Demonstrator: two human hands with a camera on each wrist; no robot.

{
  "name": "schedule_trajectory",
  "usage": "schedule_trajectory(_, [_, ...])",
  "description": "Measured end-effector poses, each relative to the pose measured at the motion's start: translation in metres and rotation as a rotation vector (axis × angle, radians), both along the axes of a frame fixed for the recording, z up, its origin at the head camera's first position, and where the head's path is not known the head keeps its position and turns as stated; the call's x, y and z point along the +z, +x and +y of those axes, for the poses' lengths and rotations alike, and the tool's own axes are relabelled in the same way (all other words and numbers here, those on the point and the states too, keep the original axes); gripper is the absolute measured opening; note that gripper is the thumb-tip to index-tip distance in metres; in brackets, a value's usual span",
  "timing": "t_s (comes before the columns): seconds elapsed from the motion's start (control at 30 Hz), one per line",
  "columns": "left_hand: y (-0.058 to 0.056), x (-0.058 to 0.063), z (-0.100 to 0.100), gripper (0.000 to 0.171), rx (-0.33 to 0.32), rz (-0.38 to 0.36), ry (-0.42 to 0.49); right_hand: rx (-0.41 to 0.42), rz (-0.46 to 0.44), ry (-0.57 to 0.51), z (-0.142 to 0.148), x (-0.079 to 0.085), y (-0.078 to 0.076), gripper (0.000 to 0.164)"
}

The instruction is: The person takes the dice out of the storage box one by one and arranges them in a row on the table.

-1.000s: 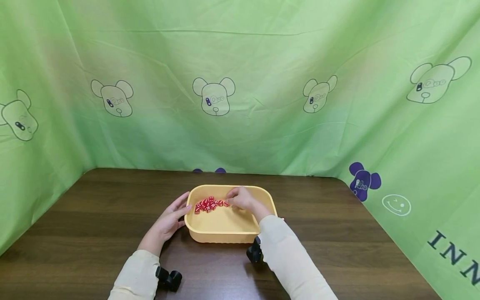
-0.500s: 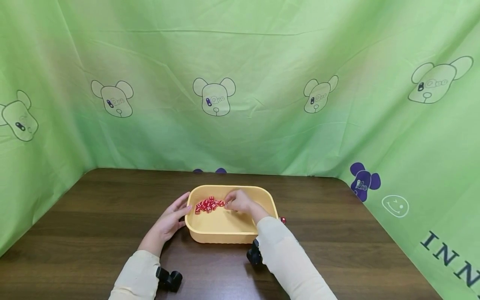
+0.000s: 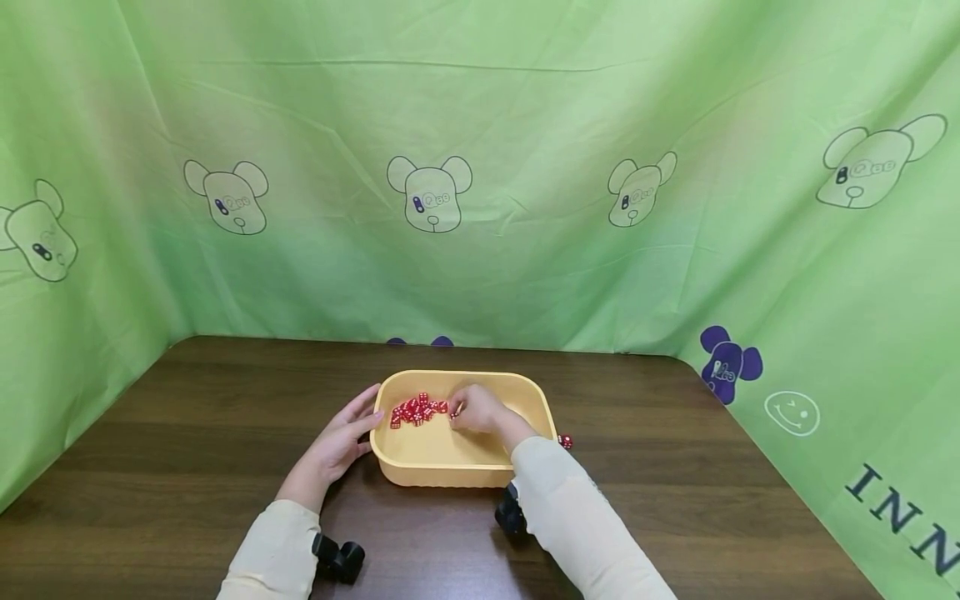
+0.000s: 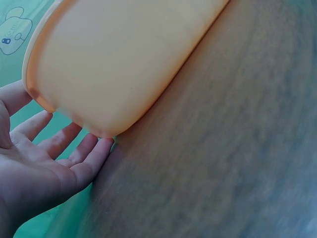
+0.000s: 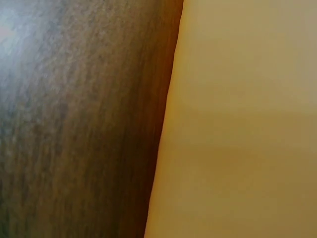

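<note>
A pale yellow plastic bin stands on the table, holding a cluster of small red dice at its left side. My left hand holds the bin's left end, thumb at the rim and fingers against the outer wall; in the left wrist view that hand has its fingertips along the bin's corner. Inside the bin, my right hand pinches a red die just right of the cluster, its fingertips partly hiding it. The right wrist view shows only the bin's outer wall and the table.
One or two red dice lie on the brown wooden table, just outside the bin's right end. A green printed curtain hangs behind and along the sides. Black wrist cameras sit on both sleeves.
My right hand has shifted slightly left and down inside the bin, with its fingers more curled. The dice outside the bin's right end have come into fuller view. My left hand stays put.
</note>
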State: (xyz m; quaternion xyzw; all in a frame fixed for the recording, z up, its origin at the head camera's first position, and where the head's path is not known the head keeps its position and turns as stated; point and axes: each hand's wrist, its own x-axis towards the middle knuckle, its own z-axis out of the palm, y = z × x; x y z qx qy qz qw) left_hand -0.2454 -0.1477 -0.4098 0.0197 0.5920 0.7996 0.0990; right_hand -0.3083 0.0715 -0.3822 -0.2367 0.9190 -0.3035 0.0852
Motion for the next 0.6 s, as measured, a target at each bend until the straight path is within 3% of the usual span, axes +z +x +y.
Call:
schedule_trajectory(0.3, [-0.0011,-0.0016,-0.0006,0.053,-0.001,0.003,0.002,0.02,0.004,0.065,0.0004,0.0005,0.0002,0.008])
schedule_trajectory(0.6, [-0.0022,-0.0027,-0.0011,0.053,0.005,0.007,0.0,0.027,-0.077,0.023,0.0014,0.0055,0.0037,0.011])
